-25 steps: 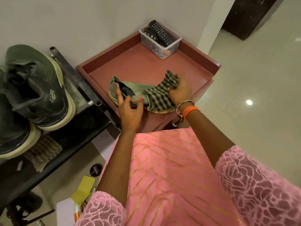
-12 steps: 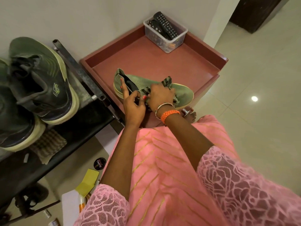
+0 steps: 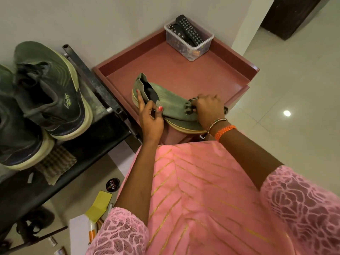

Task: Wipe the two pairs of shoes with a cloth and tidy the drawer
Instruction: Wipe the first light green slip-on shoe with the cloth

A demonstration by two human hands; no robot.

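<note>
Now right hand [image 3: 207,107] on shoe [image 3: 171,105]

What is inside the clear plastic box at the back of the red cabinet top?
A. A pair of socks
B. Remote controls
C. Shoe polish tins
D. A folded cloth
B: black remote controls with rows of buttons stick out of the clear plastic box at the back of the cabinet top.

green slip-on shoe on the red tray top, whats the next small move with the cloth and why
Probably drag the checked cloth back along the green shoe toward its heel. The right hand grips the cloth bunched at the toe end, while the left hand holds the shoe at its opening, so the upper between them lies bare.
</note>
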